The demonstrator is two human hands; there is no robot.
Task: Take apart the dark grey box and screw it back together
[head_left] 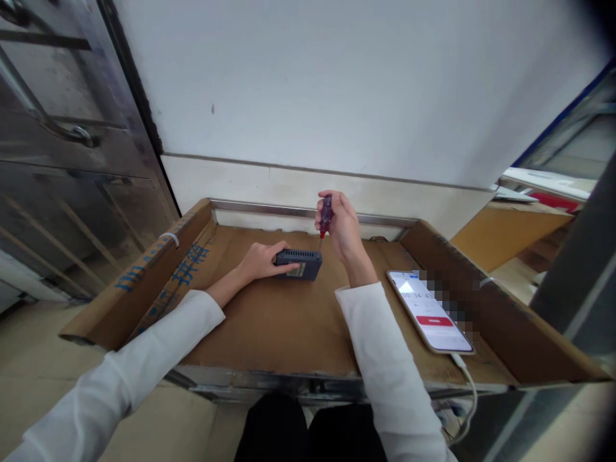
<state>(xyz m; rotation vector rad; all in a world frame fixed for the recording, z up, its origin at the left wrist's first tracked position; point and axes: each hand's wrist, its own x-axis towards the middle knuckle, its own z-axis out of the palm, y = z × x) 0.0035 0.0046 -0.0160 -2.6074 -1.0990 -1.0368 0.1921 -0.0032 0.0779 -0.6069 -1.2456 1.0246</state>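
Observation:
A small dark grey box-shaped device (pixel 310 268) with a row of vent slots along its upper side and a pale label on its front stands on the cardboard. My left hand (pixel 264 260) is wrapped around its left end, thumb on top and a finger across the front. In my right hand (pixel 344 224) is a screwdriver (pixel 326 215) with a dark purple and red handle, held upright. Its thin shaft points down, the tip at the right end of the device's top. Whether the tip sits in a screw is too small to tell.
Brown cardboard (pixel 269 333) with raised side walls lines the tabletop. To the right lies a phone (pixel 433 314) showing a timer, with a white charging cable (pixel 474 401) running off the front edge. A white wall (pixel 308 96) rises behind, and a metal door (pixel 62 128) stands at left.

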